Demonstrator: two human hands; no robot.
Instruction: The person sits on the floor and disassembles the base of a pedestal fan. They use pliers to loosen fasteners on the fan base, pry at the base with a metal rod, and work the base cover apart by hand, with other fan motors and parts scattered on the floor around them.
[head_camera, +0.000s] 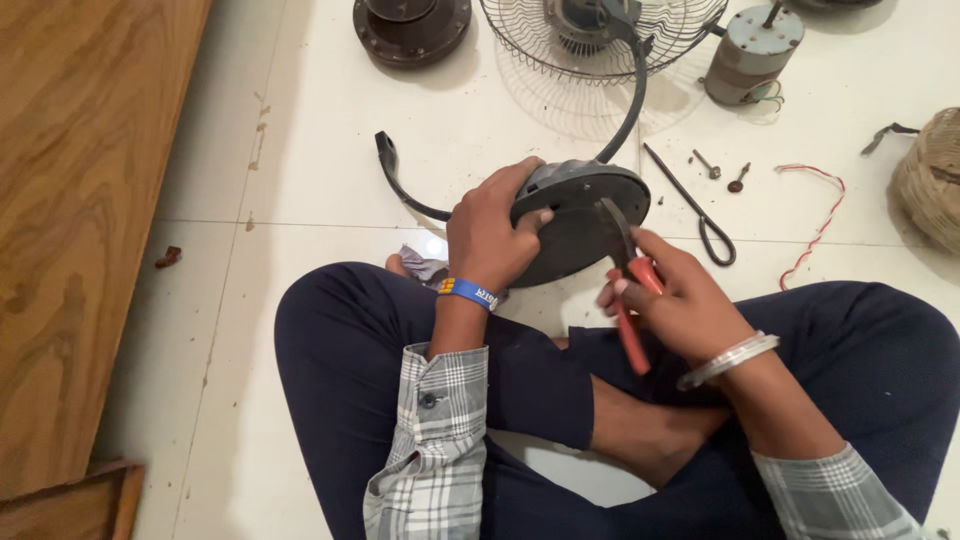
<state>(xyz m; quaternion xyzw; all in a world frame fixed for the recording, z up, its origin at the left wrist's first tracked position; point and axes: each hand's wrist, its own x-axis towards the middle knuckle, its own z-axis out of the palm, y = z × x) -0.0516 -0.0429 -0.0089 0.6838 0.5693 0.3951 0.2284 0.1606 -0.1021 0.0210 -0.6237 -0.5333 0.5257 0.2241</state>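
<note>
I sit cross-legged on a white tiled floor. My left hand (490, 235) grips the edge of a round dark grey fan motor cover (575, 215), holding it tilted above my lap. My right hand (675, 295) holds red-handled pliers (628, 290), whose dark jaws rest against the face of the cover. A curved dark bracket (400, 185) runs from behind the cover out to the left on the floor.
A wire fan guard (600, 40) lies ahead, with a round dark base (410, 28) to its left and a grey motor (752, 52) to its right. Screws (720, 172), a metal rod (695, 210), red-white wire (815, 225) and a twine ball (930, 180) lie right. Wooden panel (70, 220) at left.
</note>
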